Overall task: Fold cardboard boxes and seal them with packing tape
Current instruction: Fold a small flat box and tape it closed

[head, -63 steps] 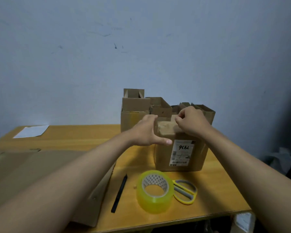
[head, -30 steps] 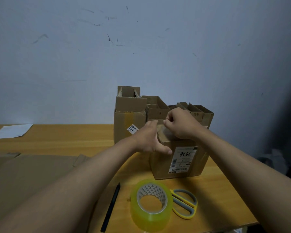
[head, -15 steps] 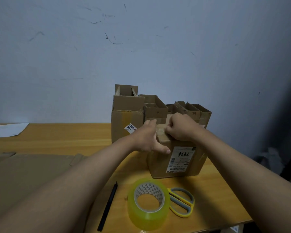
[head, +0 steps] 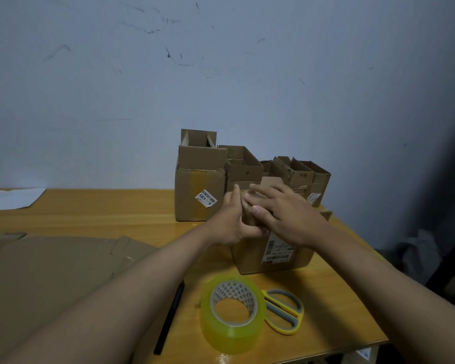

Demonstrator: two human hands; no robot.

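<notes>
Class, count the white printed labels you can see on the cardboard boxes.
3: one on the tall left box, one on the front box under the hands, one on the far right box. Others may be hidden.

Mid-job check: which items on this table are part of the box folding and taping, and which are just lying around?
In use or needed:
- labelled box, with left hand and right hand on its top flaps
- tape roll
- scissors
- open boxes behind
- flat cardboard

Lying about:
- black pen
- white paper
</notes>
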